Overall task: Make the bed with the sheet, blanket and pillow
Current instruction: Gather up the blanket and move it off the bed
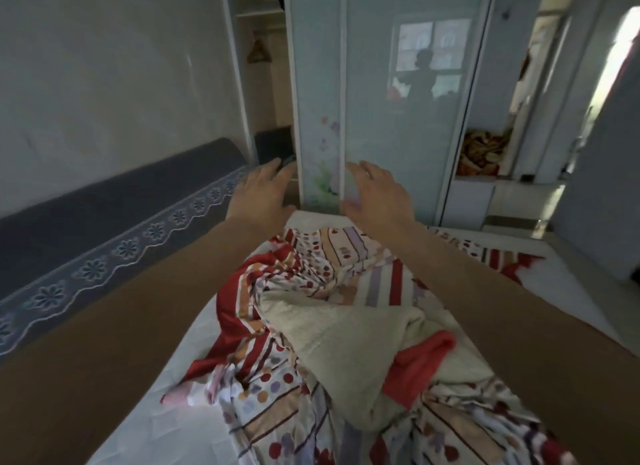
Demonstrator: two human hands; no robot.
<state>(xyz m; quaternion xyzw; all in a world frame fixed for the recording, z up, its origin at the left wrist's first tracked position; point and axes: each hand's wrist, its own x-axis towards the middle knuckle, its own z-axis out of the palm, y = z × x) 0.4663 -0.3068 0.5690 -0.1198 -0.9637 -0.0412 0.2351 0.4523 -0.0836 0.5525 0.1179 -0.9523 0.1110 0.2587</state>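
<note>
Red-patterned blanket [329, 267] rumpled; left hand [259, 197], right hand [375, 199] outstretched above, palms down

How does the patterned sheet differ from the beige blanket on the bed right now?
The patterned sheet is striped and dotted in red, white and purple; the beige blanket is plain, with a coral-red side showing. The sheet sprawls over much of the mattress; the blanket lies in a smaller heap on it. Both are crumpled, not spread flat.
</note>
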